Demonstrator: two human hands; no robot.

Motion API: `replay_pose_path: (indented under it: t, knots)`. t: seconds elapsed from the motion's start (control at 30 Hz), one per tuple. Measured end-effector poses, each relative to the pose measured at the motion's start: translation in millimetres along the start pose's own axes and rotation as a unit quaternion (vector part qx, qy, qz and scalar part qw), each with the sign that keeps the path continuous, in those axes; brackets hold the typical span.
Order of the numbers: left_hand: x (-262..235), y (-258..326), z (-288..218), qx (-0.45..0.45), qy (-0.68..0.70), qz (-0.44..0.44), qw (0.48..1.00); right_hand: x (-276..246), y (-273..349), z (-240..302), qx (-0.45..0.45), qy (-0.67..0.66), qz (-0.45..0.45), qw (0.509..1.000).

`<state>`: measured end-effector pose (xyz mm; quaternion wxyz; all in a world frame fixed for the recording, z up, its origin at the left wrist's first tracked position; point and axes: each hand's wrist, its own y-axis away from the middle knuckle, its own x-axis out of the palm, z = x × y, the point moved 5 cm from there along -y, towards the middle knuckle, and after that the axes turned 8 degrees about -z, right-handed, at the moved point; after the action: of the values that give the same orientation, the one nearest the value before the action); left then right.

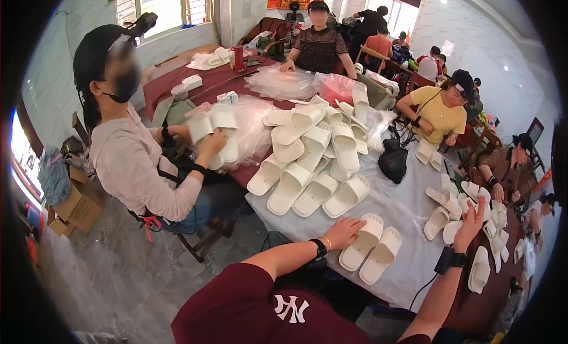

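Note:
A pair of white slippers lies side by side near the table's front edge: a left slipper (355,253) and a right slipper (384,252). My left hand (343,233) has its fingers at the strap of the left one, gripping it by the side; its thumb is hard to see. To the right, my right hand (469,227) stretches over the near edge of a loose group of white slippers (438,221), its fingers extended and apart. Nothing shows in that hand. A single white slipper (479,270) lies to the right of my right wrist.
A large heap of white slippers (316,137) rises mid-table on clear plastic sheeting (284,230). At left a seated person (136,160) holds slippers (214,131). Another person in yellow (441,113) sits across, near a black bag (391,160). Cardboard boxes (80,205) stand far left.

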<state>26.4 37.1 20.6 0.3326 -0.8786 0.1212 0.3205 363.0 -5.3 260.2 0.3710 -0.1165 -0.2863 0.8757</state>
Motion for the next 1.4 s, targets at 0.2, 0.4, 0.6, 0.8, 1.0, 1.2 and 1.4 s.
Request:
replay_pose_path:
  t: [0.2,0.4,0.6,0.8,1.0,1.2,1.4]
  knots:
    - [1.0,-0.8,-5.9,-0.008,-0.007,-0.004,1.000,-1.3,0.7,6.7,0.022,-0.046,-0.014,0.999]
    - [3.6,2.2,0.4,0.008,-0.009,-0.023,1.000,3.8,17.0,-12.6,0.109,-0.044,0.025,0.993]
    - [3.3,2.7,-1.7,0.004,-0.005,-0.015,1.000,8.0,43.6,-38.7,0.173,-0.024,0.044,0.984]
    - [2.0,0.3,-0.5,0.004,-0.016,-0.016,1.000,13.4,57.5,-33.7,0.202,-0.041,0.039,0.978]
    - [5.4,-2.0,1.6,0.008,-0.011,-0.021,1.000,3.4,62.2,-42.1,0.202,-0.008,0.051,0.978]
    - [3.0,0.2,0.5,-0.008,-0.012,0.000,1.000,-0.3,69.1,-56.3,0.209,-0.020,0.056,0.976]
    - [-2.5,4.0,-7.4,-0.002,-0.010,0.001,1.000,-0.2,81.4,-59.0,0.229,-0.008,0.054,0.972]
